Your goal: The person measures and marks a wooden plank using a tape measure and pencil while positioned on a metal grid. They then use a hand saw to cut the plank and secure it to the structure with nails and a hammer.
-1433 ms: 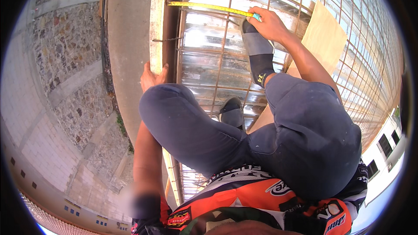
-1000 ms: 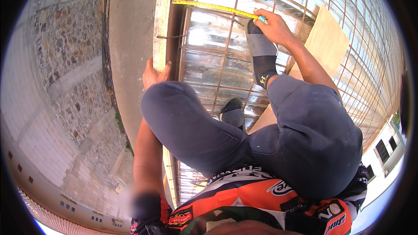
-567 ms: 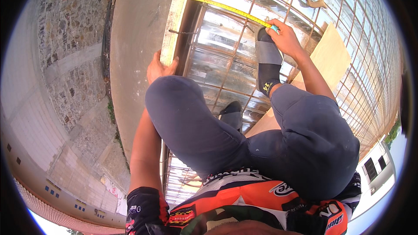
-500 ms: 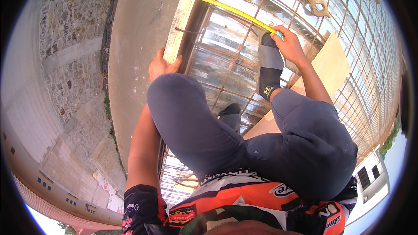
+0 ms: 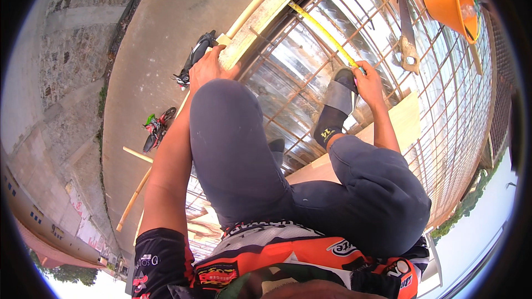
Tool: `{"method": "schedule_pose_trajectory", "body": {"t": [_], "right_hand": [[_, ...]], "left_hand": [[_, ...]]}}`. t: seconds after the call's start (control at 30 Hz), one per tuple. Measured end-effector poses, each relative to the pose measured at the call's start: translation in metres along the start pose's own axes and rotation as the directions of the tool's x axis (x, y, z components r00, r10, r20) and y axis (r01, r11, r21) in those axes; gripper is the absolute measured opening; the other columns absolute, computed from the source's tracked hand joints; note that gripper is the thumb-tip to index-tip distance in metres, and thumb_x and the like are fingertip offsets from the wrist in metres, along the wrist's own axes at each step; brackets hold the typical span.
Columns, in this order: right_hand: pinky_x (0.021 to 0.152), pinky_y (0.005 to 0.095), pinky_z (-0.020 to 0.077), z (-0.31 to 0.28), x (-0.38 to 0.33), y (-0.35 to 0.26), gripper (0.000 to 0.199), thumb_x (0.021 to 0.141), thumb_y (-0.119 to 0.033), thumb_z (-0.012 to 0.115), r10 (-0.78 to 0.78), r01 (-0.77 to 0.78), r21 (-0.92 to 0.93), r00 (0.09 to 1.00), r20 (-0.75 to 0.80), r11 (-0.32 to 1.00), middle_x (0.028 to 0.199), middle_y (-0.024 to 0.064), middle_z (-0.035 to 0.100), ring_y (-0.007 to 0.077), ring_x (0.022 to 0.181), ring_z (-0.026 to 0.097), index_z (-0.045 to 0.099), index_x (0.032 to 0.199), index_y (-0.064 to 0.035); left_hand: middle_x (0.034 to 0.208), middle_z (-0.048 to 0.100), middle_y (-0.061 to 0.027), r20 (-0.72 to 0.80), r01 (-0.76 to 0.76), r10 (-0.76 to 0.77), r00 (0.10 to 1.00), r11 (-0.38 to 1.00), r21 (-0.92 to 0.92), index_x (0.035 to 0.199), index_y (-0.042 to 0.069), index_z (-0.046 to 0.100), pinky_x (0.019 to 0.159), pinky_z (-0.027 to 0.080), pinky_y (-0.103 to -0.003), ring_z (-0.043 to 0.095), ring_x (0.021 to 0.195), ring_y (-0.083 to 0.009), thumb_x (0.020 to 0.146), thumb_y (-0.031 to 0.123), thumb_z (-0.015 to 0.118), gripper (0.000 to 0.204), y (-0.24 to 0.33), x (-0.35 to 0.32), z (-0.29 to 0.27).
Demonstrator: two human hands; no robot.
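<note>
Right hand (image 5: 368, 84) grips yellow tape measure (image 5: 326, 33), stretched above rebar mesh (image 5: 451, 127) toward the timber edge (image 5: 271, 14); left hand (image 5: 209, 66) clasps that timber. Shiny metal sheeting (image 5: 265, 89) underneath; outdoors, concrete ground (image 5: 160, 22) at left.

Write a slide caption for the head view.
Left hand gripping pale wooden beam; right hand holding yellow tape measure over brown metal-bar grid.

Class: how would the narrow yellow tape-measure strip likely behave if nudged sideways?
The narrow yellow tape-measure strip would probably flex, looking long and thin. Lengthwise it seems fairly stiff, since it runs nearly straight from the bare right hand.
</note>
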State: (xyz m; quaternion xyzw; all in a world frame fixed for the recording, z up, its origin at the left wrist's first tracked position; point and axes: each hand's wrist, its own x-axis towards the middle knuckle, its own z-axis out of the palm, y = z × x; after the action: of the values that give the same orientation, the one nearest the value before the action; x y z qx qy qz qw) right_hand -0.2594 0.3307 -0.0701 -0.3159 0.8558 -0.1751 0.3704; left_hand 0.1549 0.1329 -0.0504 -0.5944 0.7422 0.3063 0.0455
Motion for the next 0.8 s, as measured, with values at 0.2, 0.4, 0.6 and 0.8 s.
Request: {"method": "schedule_pose_trajectory", "body": {"t": [0.2, 0.4, 0.6, 0.8], "right_hand": [[0.065, 0.0337, 0.0464, 0.004, 0.01, 0.004, 0.025, 0.104, -0.03, 0.07, 0.051, -0.051, 0.009, 0.999, 0.006, 0.999, 0.073, 0.0043, 0.065, 0.0132, 0.067, 0.06, 0.077, 0.114, -0.0084], [0.068, 0.0365, 0.0506, 0.007, 0.016, 0.008, 0.028, 0.105, -0.034, 0.068, 0.032, -0.032, -0.026, 0.999, -0.022, 0.999, 0.073, 0.0085, 0.069, 0.0171, 0.069, 0.068, 0.078, 0.116, -0.0104], [0.068, 0.0375, 0.0506, 0.003, 0.013, 0.02, 0.028, 0.106, -0.035, 0.067, 0.042, -0.042, 0.012, 0.999, -0.002, 0.999, 0.073, 0.0086, 0.068, 0.0173, 0.069, 0.066, 0.077, 0.115, -0.0105], [0.063, 0.0318, 0.0486, 0.006, -0.039, 0.009, 0.023, 0.106, -0.028, 0.068, 0.122, -0.144, 0.158, 0.983, 0.139, 0.977, 0.072, 0.0059, 0.067, 0.0103, 0.066, 0.062, 0.077, 0.117, -0.0095]], "left_hand": [[0.125, 0.08, -0.02, 0.026, 0.03, -0.031, 0.999, 0.998, 0.048, 0.144, 0.016, 0.07, 0.104, 0.057, -0.049, 0.077, 0.117, -0.0391, 0.083, 0.048, 0.084, 0.07, 0.001, 0.001, -0.001], [0.125, 0.08, -0.0189, 0.026, 0.028, -0.028, 0.999, 0.999, 0.037, 0.144, 0.016, 0.071, 0.104, 0.057, -0.049, 0.077, 0.116, -0.0384, 0.082, 0.05, 0.085, 0.072, -0.003, 0.005, 0.002], [0.125, 0.078, -0.0245, 0.029, -0.006, 0.005, 1.0, 1.0, 0.026, 0.142, 0.012, 0.07, 0.102, 0.058, -0.051, 0.077, 0.114, -0.0421, 0.083, 0.054, 0.081, 0.074, -0.003, 0.005, 0.003], [0.129, 0.079, -0.0181, 0.029, 0.043, -0.044, 0.999, 0.999, 0.025, 0.145, 0.016, 0.07, 0.107, 0.057, -0.049, 0.076, 0.12, -0.0384, 0.082, 0.049, 0.085, 0.073, -0.001, 0.004, 0.002]]}}
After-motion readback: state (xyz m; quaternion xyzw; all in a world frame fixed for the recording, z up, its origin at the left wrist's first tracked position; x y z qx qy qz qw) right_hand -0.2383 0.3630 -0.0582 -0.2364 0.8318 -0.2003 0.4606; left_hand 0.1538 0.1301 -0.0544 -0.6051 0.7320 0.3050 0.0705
